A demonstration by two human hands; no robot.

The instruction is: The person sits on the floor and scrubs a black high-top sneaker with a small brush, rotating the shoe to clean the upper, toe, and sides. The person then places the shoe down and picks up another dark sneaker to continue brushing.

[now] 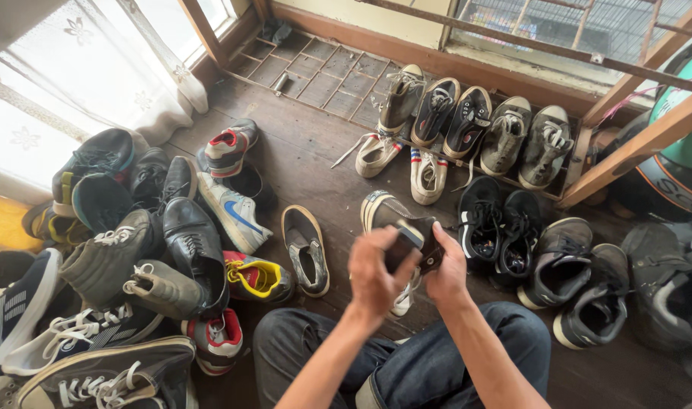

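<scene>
- A dark sneaker point(414, 241) with a pale sole is held up over the lap of a seated person in blue jeans point(429, 363), above a worn wooden floor point(316, 151).
- The left hand point(372, 274) is clenched around the near side of the shoe, while the right hand point(446, 271) is cupped against its far side (what lies between the palms cannot be made out).
- Sorted footwear is seen along the far wall: a row of sneakers point(467, 121) is propped on a wire rack point(316, 68), with black pairs point(501, 227) set side by side in front of it.
- An unsorted heap point(126, 257) is left at the person's left, where boots, trainers and a white running shoe point(232, 212) are piled over one another.
- A single grey slip-on point(306, 250) is lain apart, just beside the knee.
- By the look of the heap, much is judged to be left undone.
</scene>
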